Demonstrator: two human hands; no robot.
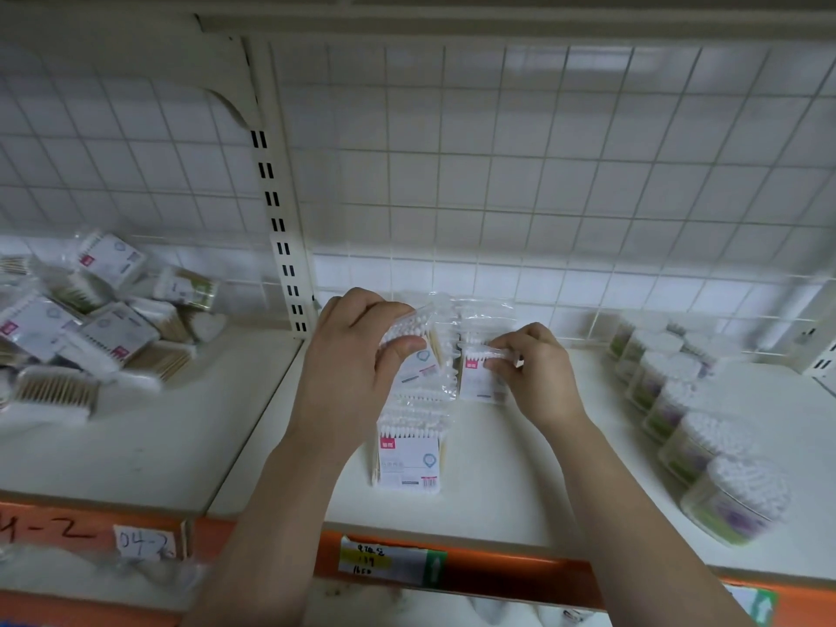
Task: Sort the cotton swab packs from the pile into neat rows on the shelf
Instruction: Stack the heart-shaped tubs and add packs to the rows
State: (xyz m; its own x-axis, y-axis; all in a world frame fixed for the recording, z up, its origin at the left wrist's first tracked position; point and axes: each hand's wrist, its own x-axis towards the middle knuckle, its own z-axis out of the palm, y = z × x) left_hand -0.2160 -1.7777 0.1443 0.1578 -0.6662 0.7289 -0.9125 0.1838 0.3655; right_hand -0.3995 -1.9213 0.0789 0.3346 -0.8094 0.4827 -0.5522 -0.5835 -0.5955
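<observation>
Mid-frame, light, crinkly, slippery swab packs point(409, 454) are pinched at their tops by left hand point(357, 355) and right hand point(529, 368)

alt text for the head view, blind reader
The left hand grips a cotton swab pack at the far end of a row on the white shelf; the right hand pinches another pack beside it. A loose pile of packs lies left, round swab tubs right.
</observation>
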